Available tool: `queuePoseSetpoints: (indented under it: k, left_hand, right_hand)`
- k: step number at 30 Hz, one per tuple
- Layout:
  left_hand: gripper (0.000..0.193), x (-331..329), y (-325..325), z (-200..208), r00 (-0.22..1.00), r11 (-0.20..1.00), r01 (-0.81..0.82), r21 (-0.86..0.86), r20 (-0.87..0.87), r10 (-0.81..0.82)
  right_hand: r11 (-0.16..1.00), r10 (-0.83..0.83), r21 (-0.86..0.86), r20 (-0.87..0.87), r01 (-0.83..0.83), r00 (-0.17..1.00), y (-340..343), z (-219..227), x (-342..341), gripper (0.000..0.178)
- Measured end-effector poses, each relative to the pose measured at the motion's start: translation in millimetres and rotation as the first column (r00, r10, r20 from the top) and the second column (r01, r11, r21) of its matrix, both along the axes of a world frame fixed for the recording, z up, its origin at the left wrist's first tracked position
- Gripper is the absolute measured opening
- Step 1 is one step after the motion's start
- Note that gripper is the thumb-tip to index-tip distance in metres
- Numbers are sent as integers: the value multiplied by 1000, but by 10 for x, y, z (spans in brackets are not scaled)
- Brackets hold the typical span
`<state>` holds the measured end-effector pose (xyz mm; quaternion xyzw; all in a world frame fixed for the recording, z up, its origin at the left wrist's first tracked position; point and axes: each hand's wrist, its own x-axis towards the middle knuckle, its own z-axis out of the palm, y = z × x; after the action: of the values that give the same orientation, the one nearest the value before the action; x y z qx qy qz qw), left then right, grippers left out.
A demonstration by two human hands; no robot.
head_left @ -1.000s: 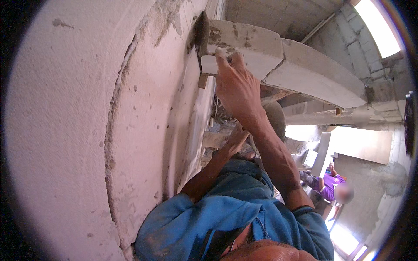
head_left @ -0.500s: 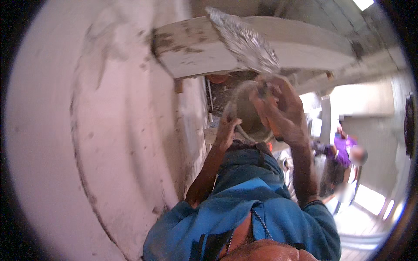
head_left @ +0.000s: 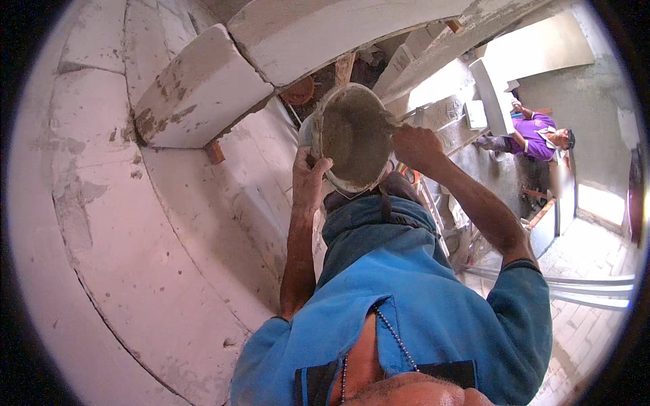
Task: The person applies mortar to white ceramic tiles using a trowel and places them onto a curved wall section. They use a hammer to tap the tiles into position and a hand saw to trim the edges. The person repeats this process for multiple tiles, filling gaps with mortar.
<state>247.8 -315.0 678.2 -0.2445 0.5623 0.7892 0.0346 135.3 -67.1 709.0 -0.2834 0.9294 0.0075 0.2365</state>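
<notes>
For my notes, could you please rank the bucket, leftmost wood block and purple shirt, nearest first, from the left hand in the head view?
1. Bucket, touching the left hand.
2. Wood block, to its left.
3. Purple shirt, far right.

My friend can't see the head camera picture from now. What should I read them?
A person in a blue top grips a bucket by its rim with the left hand; the right hand, at the opposite side, seems to hold a mostly hidden tool. Pale blocks curve along the left, and another person in purple is off to the right.
</notes>
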Motion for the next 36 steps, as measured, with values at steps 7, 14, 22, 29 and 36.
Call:
queuePoseSetpoints:
  k: [7,14,22,29,36]
  left_hand:
    - [32,-157,70,100,999,1000,22,-2,-47,-22]
    - [34,-120,-99,51,995,975,-103,198,34,98]
    - [35,-120,-130,-31,986,896,-155,415,9,166]
    - [27,-92,-177,-34,991,933,-84,349,-64,114]
    - [38,4,-244,-64,994,939,-109,327,35,103]
  right_hand:
    - [910,392,-202,139,-361,910,198,-697,-366,42]
    - [948,17,-237,701,211,713,332,-71,-514,53]
    - [700,17,-502,722,508,691,422,1060,-435,38]
    - [327,-65,-752,586,572,808,-386,2281,-216,45]
    - [546,-48,-823,155,156,987,-994,2096,-301,42]
